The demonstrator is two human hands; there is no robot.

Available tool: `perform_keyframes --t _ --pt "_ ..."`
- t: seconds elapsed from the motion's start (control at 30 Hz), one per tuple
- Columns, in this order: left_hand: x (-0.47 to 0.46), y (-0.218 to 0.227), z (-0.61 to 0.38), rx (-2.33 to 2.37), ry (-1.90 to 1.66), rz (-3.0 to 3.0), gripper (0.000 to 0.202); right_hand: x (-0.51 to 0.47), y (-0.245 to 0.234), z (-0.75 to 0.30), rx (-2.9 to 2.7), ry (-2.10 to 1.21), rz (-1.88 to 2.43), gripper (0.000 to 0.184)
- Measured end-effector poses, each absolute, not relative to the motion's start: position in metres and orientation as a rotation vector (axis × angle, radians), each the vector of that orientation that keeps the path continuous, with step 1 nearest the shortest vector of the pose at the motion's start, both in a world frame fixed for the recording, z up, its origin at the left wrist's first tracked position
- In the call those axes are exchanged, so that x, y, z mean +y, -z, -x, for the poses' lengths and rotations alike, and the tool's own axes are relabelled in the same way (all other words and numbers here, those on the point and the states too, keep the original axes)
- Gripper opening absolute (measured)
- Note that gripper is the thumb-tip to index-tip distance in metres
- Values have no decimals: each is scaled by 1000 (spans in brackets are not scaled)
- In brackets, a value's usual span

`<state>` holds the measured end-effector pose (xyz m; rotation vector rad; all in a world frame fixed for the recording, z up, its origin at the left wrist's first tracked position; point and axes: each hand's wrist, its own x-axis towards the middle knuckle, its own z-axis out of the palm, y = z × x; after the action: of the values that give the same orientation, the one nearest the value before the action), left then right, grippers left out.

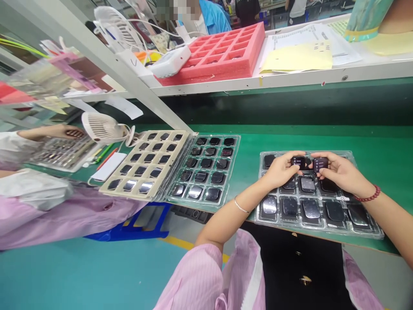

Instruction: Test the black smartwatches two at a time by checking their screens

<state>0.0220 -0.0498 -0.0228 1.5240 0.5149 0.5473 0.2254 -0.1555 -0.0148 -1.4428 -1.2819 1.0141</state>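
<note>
Over a clear plastic tray (258,217) on the green bench, my left hand (284,168) grips a dark square smartwatch body (298,162) whose screen shows small lines of text. A second smartwatch body (320,163), its screen also lit, is pinched in my right hand (342,172). The two watches are side by side, a small gap between them. Below my hands, the tray's pockets hold several more watch bodies, such as one with a glossy face (311,209). My hands and forearms cover part of the tray's back rows.
To the left are another clear tray (235,148) and a beige tray (105,189), both filled with watch bodies. A small white fan (101,128) stands behind them. A co-worker's hand (66,131) is farther left. Red foam (254,47) and papers lie on the shelf (290,76).
</note>
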Motion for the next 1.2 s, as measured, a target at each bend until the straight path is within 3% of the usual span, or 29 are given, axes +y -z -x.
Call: perform_keyframes --t 0.07,0.37,0.53,0.7,1.2 --pt "-49 23 -22 522 -524 -1542 36 -156 14 -226 -1275 -1044 1456 34" --pt "-51 23 -23 566 -573 -1521 45 -154 12 -223 -1258 -1006 1429 44" --pt "-52 22 -22 532 -582 -1537 44 -155 10 -222 -1288 -1004 1426 39" --pt "-51 22 -22 551 -558 -1526 29 -156 11 -226 -1295 -1048 1441 30" --pt "-51 23 -21 569 -541 -1560 28 -155 15 -226 -1306 -1061 1454 29"
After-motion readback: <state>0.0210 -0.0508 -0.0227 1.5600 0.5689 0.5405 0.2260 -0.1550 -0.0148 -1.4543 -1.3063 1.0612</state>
